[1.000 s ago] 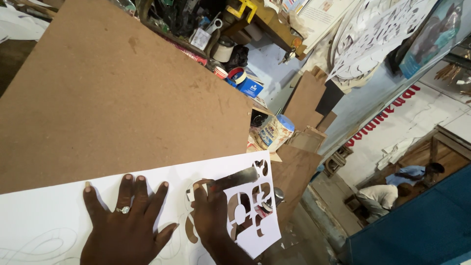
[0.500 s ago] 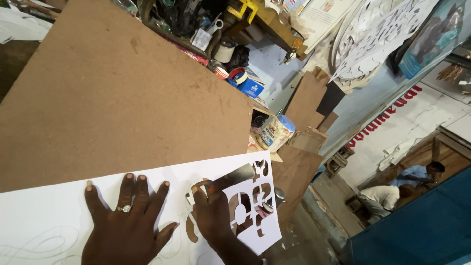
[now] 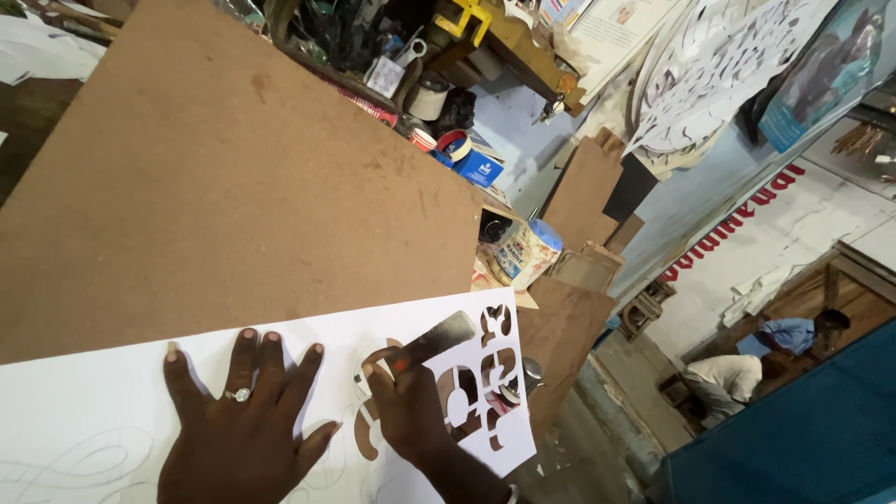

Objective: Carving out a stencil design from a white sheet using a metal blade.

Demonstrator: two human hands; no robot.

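Observation:
A white sheet (image 3: pixel 103 397) with curved cut-out shapes near its right end lies over a large brown board (image 3: pixel 233 187). My left hand (image 3: pixel 243 420), with a ring on one finger, presses flat on the sheet with its fingers spread. Beside it my right hand (image 3: pixel 411 411) grips a flat metal blade (image 3: pixel 437 338) with a bit of red at the grip. The blade points up and right, resting on the sheet at the edge of a cut-out. Faint pencil curves show on the sheet at the lower left.
Behind the board stand a paint tin (image 3: pixel 525 252), tape rolls (image 3: pixel 453 145), a blue box (image 3: pixel 479 168) and cluttered tools. Brown board offcuts (image 3: pixel 583 187) lean at the wall. White cut stencils (image 3: pixel 719 65) hang above. Two people (image 3: pixel 756 359) crouch on the floor at the right.
The blade in my right hand has shifted slightly along the cut-out. My left hand stays pressed flat in the same place.

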